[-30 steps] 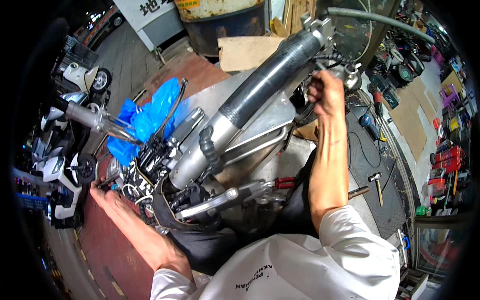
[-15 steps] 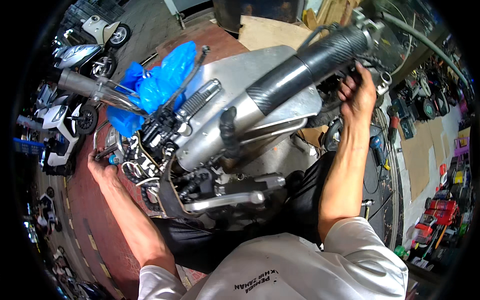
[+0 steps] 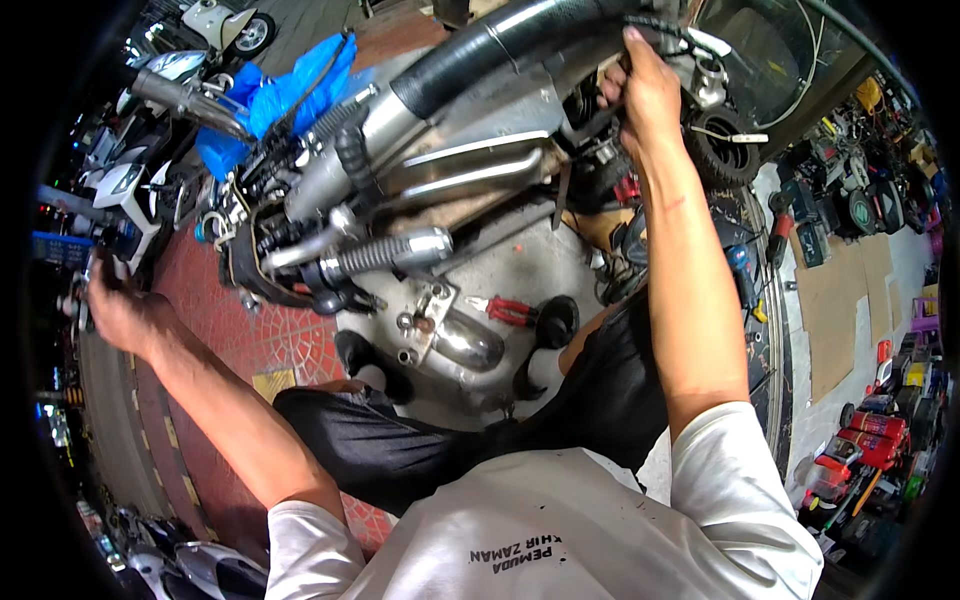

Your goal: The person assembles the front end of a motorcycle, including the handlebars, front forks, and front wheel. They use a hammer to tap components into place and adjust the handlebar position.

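A motorcycle front-end assembly lies tilted before me, with a thick fork tube (image 3: 500, 45) in dark covering along its far side. Its ribbed handlebar grip (image 3: 375, 255) points toward the right. My right hand (image 3: 650, 100) is closed beside the far right end of the tube, thumb up against a dark cable; what its fingers hold is hidden. Off to the left, apart from the assembly's near end, my left hand (image 3: 125, 305) is raised with bent, blurred fingers. A blue plastic bag (image 3: 305, 95) covers part of the assembly. A second fork tube (image 3: 190, 100) extends left.
Between my feet are a shiny curved metal part with a bracket (image 3: 465, 340) and red-handled pliers (image 3: 512, 310). A tyre (image 3: 725, 145) stands at the far right. Parked scooters (image 3: 130, 195) line the left; tools and red bottles (image 3: 875, 435) lie at the right.
The assembly has shifted away and left, uncovering the pliers and metal part on the floor. My right hand moved away and left with it. My left hand moved left, off the assembly's near end.
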A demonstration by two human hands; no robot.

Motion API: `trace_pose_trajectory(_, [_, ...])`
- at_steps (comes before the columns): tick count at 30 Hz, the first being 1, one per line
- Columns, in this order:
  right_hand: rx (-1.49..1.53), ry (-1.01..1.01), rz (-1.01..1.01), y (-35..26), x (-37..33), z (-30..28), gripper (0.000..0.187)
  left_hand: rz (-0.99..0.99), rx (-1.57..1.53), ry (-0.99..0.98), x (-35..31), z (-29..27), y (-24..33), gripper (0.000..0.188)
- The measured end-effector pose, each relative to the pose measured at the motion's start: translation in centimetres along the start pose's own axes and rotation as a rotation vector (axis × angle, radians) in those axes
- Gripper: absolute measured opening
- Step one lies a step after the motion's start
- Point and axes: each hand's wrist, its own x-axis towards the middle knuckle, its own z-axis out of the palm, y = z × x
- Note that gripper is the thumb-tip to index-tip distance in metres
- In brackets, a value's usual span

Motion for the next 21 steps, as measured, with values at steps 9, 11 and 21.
trace_pose_trajectory(9, [0.156, -0.226, 0.240, -1.0, -0.1, -2.6, 0.037, 0.820, 0.099, -1.300, -25.4, 1.8, 13.9, 0.023])
trace_pose_trajectory(11, [0.106, -0.246, 0.226, -1.0, 0.1, -2.7, 0.037, 0.778, 0.383, -1.670, -29.6, 2.3, 11.7, 0.024])
trace_pose_trajectory(21, [0.088, -0.290, 0.098, 1.1, 0.6, -4.0, 0.039, -1.597, 0.111, -0.573, -32.9, 3.4, -12.5, 0.091])
